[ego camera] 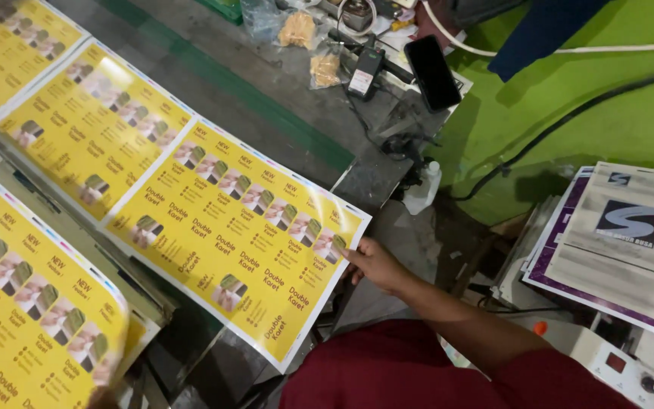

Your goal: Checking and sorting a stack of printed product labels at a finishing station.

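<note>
Nearest the camera is the person's dark red shirt [403,371], with the right forearm reaching out from it toward the left. The right hand [372,263] pinches the right edge of a yellow printed sheet [236,235], thumb on top and fingers under the paper. That sheet lies flat across the middle of the scene, covered in rows of small pictures and labels, with a white border.

At the near left, another yellow sheet [32,303] curls upward, its near edge blurred. The left hand is not in sight, so whether it is open or closed cannot be told.

To the near right stands a white machine with a red button [615,362] and a dark knob [651,385]. Above it rests a stack of grey and purple boards [615,250].

Farther left, a long strip of more yellow sheets [77,106] runs toward the far left corner. Beyond lies a grey bench [266,83] with a green stripe, carrying a black phone [433,72] and plastic bags [297,29]. A green wall [569,106] with a black cable [569,117] is at the far right.
</note>
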